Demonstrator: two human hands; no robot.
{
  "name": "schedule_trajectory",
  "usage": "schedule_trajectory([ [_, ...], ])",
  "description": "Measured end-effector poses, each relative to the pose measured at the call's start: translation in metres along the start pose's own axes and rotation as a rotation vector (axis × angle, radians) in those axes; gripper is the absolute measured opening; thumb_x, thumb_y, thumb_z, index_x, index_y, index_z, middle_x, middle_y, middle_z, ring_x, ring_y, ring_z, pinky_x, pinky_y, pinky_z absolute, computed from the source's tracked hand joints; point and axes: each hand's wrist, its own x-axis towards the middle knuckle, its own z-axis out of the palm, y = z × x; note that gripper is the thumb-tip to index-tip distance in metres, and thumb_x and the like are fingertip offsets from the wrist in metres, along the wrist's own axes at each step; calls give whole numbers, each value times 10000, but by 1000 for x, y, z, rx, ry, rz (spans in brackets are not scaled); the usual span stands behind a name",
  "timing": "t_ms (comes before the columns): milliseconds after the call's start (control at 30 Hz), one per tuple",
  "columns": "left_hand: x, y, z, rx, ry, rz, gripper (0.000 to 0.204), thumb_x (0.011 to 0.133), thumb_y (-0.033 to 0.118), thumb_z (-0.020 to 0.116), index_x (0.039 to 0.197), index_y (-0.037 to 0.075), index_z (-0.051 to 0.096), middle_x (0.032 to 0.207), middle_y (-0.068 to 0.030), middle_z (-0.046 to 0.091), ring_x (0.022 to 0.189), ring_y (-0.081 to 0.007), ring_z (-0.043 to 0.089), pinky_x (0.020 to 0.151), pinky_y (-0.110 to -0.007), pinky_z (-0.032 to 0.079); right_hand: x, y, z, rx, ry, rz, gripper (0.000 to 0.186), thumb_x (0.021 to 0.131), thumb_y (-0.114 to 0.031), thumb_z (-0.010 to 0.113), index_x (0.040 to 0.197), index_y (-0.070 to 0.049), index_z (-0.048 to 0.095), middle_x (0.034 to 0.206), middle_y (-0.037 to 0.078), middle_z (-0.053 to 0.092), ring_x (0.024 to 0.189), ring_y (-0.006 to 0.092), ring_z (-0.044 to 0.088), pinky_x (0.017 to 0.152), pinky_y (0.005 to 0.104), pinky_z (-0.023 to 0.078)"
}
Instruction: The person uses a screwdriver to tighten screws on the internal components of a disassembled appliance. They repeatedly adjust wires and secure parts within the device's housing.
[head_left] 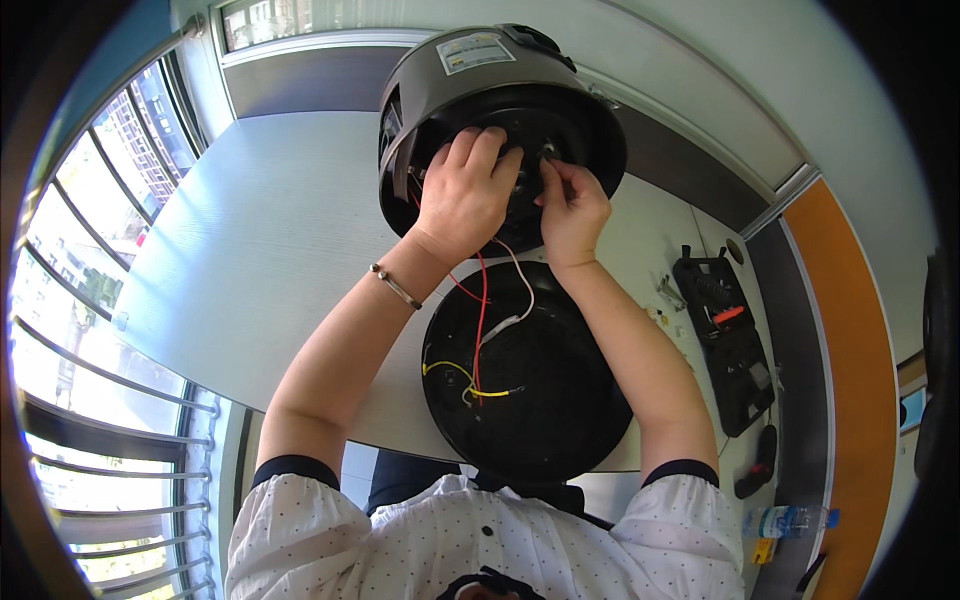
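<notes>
The white worktop [270, 230] spreads out under and to the left of my hands, running toward the railed window on my left. On it, straight ahead of me, a big round cooker [500, 110] lies tipped on its side with its open underside facing me; both my hands are inside that opening. Nearer to me than my hands, between my forearms, the cooker's round black base plate [540, 400] lies flat on the worktop, its near edge reaching past the worktop's edge toward my chest. Red, white and yellow wires [484, 330] run from the opening down onto the plate, passing between my wrists.

Off to the right of my right forearm lies an open black tool case [735, 350], with a dark handled tool [757, 462] just past its near end and a small plastic bottle [790, 520] nearer still.

My left hand [462, 195] is spread on the parts inside the opening, fingers curled over them, a thin bracelet [396, 287] on the wrist. My right hand [572, 205] sits just beside it, thumb and fingertips pinched together on a small part at the centre of the underside; I cannot tell what the part is. The two hands are close together, nearly touching.
</notes>
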Motion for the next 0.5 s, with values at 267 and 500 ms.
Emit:
schedule_trajectory([
  [267,0,1,-1,0,22,17,251,689,81,644,940,70,649,974,-65,539,857,-230,539,688,-325,481,3,-18,0,42,-69,171,126,822,-95,649,799,28,650,651,92,628,448,139,580,449,248,441],
  [500,0,0,-2,-8,10,10,251,676,79,643,926,63,645,972,-70,539,865,-234,538,706,-332,480,11,-33,-4,229,-120,472,180,853,-109,622,805,64,633,652,85,628,443,118,564,407,235,418],
])
